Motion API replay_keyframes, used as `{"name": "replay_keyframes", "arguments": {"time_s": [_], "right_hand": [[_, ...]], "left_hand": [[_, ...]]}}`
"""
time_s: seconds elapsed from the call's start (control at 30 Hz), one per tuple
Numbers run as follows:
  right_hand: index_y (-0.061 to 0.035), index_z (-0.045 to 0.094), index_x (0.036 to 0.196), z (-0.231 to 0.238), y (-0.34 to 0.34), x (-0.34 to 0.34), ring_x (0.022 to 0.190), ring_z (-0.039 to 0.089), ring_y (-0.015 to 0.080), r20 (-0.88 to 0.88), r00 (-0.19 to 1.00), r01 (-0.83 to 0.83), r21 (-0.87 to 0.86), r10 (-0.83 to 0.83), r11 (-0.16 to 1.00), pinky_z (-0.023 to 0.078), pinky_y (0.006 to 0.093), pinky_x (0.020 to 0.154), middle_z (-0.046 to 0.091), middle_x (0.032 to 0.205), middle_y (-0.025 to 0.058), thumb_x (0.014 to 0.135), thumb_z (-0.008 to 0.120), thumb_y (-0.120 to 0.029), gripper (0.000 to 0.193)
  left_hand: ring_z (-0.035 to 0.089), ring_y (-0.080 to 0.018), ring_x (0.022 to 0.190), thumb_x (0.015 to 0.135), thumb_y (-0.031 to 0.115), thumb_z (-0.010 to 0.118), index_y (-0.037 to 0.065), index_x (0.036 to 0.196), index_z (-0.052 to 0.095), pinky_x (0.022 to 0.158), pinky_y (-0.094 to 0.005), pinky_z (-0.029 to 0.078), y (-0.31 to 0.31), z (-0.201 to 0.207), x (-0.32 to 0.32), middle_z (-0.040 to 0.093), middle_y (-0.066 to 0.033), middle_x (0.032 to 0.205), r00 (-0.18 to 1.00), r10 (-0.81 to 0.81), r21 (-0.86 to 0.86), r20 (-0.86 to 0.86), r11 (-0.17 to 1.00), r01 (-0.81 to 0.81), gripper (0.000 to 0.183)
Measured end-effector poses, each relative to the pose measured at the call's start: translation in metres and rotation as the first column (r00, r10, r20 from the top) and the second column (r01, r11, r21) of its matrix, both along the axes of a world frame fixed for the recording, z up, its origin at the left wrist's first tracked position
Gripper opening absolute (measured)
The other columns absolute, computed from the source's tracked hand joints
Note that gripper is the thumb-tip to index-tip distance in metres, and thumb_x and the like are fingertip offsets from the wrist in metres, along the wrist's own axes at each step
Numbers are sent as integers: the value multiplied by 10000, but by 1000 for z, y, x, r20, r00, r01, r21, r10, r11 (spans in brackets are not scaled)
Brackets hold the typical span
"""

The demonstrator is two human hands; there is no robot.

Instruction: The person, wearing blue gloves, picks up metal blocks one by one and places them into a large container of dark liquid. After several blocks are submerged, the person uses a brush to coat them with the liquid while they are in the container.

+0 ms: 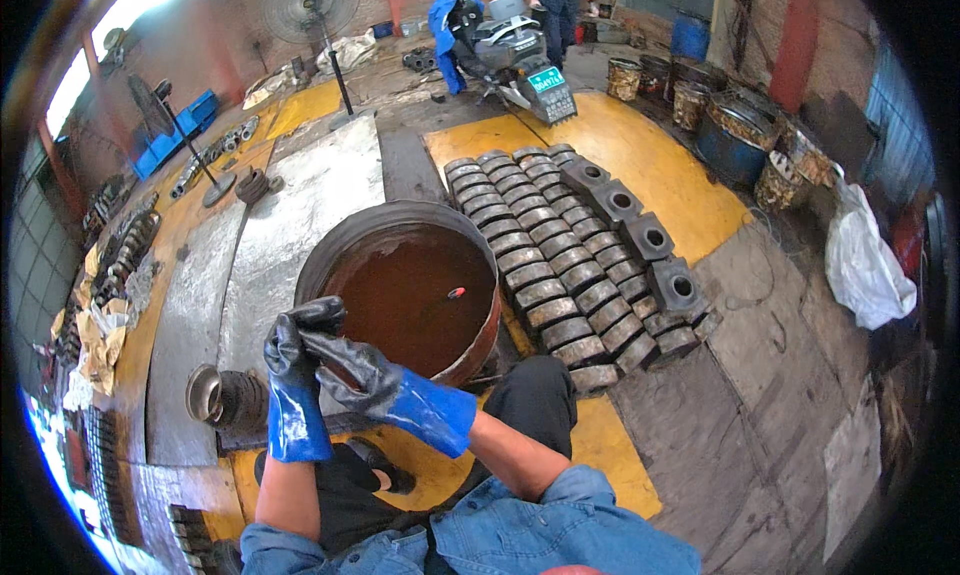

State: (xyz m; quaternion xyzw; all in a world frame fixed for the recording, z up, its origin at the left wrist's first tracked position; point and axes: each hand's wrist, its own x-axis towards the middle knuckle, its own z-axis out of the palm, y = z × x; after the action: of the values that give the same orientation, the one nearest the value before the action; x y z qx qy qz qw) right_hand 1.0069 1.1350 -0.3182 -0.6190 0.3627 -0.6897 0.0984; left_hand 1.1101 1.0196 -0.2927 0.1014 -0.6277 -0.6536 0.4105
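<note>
Both my hands wear long blue gloves with black, wet-looking palms and fingers. My left hand (288, 360) is raised with bent fingers at the near left rim of a big round metal tub (325, 250). Against it lies my right hand (375, 380), its fingers pointing left and meeting the left glove. Both hands look closed, and whatever may be between the fingers is hidden by the dark gloves. Reddish-brown liquid (390, 300) fills the tub's bottom, with a small red and white object (456, 293) at its surface.
Right of the tub lie rows of ring-shaped metal parts (545, 260), edged by square blocks with holes (655, 238). A metal can (205, 393) lies left of my hands. Farther off are a motorcycle (510, 50), a standing fan (325, 35), a person (560, 10), dirty buckets (690, 105) and a white sack (862, 255).
</note>
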Motion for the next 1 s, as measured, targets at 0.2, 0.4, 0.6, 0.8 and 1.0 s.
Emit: {"name": "replay_keyframes", "arguments": {"time_s": [0.2, 0.4, 0.6, 0.8, 1.0], "right_hand": [[-25, 514, 1414, 7, 12, 0, 1240, 602, 299, 199, 919, -365, 109, 340, 925, 463, 391, 1066, 616, 1333, 178, 950, 641, -159, 500], [-84, 672, 1217, 12, 14, 7, 1127, 631, 221, 118, 993, -17, -47, 22, 999, 509, 371, 965, 672, 1193, 123, 913, 727, -238, 345], [-77, 746, 889, 16, 21, -13, 795, 651, 85, 529, 833, -326, 233, 162, 916, 553, 275, 765, 728, 801, 1, 910, 764, -230, 155], [-34, 730, 853, 5, 26, -92, 784, 681, 158, 607, 792, -268, 259, 59, 928, 584, 362, 740, 724, 794, 70, 938, 712, -227, 212], [-87, 595, 1246, -118, 196, -274, 741, 625, 208, 790, 450, 134, 401, -416, 906, 550, 381, 737, 603, 776, 35, 986, 565, -397, 405]], "left_hand": [[670, -347, 1041, 1059, 467, 418, -35, 1084, 683, 926, -462, 542, 22, 2, 9, 685, -245, 1163, 998, -63, -27, 19, 998, 64, 567], [618, -405, 1143, 1026, 500, 406, -8, 1172, 654, 998, -496, 508, 33, 1, 3, 635, -287, 1232, 968, -208, -95, -137, 976, 196, 583], [587, -393, 1219, 999, 652, 340, -41, 1357, 559, 1088, -515, 434, 61, 7, -6, 580, -257, 1360, 987, -142, -150, -80, 980, 129, 809], [563, -297, 1273, 1014, 418, 533, -27, 1439, 478, 1109, -425, 423, 53, 19, -52, 574, -199, 1398, 951, -169, -275, 259, 931, 240, 618], [581, -281, 1249, 1046, 354, 512, -32, 1364, 555, 1105, -397, 425, -28, -64, -41, 610, -182, 1351, 942, -54, -330, 331, 929, 169, 503]]}}
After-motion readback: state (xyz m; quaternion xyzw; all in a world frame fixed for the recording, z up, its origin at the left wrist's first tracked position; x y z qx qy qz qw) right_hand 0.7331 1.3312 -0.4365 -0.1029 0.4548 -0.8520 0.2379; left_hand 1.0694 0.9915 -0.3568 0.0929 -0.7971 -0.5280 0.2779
